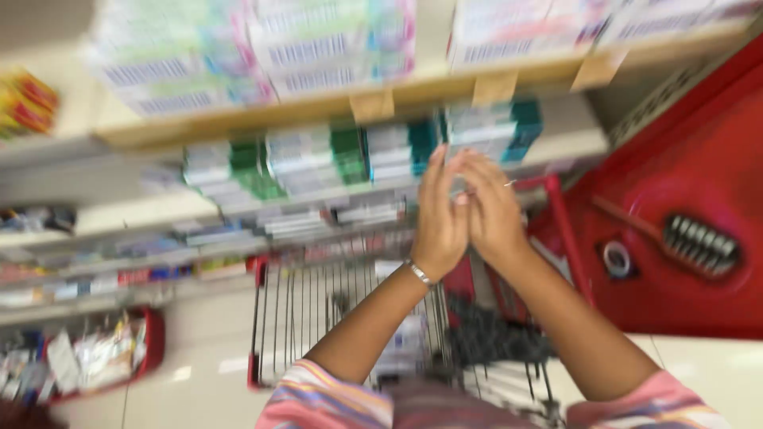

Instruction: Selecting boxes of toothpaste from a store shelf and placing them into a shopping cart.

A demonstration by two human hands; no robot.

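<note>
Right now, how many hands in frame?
2. The left hand and right hand are raised together, touching, in front of the shelf of boxes, above the wire cart. Blur hides whether they hold anything.

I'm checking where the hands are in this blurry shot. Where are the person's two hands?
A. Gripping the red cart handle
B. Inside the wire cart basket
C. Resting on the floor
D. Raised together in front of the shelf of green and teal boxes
D: the left hand and right hand meet, touching, before the green and teal boxes, above the red wire shopping cart.
</note>
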